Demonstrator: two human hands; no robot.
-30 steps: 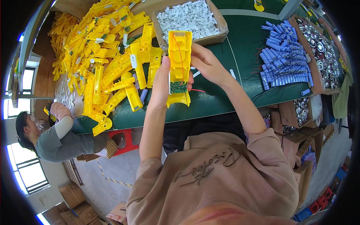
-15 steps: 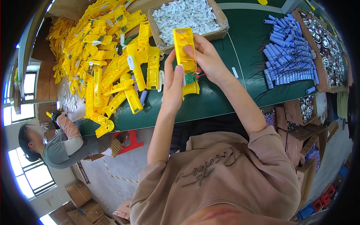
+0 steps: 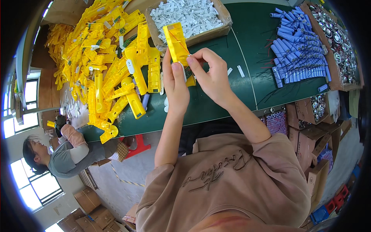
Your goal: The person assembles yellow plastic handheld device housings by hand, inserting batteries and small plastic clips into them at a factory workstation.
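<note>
My left hand point(image 3: 176, 89) is closed around the lower part of a yellow plastic housing half point(image 3: 174, 43), held up over the green table with its ribbed, hollow inside facing me. A thin red wire point(image 3: 181, 43) crosses the housing toward its right edge. There, the thumb and forefinger of my right hand point(image 3: 213, 77) pinch the wire's end. A green circuit board point(image 3: 188, 72) shows partly between my hands. The lower end of the housing is mostly hidden by my fingers.
Yellow housings point(image 3: 102, 58) are heaped at the left. A carton of small white parts point(image 3: 228, 28) stands behind my hands. Blue cylindrical cells with wires point(image 3: 299, 50) lie at the right, beside a box of shiny metal parts point(image 3: 335, 42). At the far left sits a co-worker point(image 3: 71, 158).
The yellow housing has shifted left and tilted. My right hand has left the housing's side and now pinches the red wire at its edge. The co-worker's head has turned.
</note>
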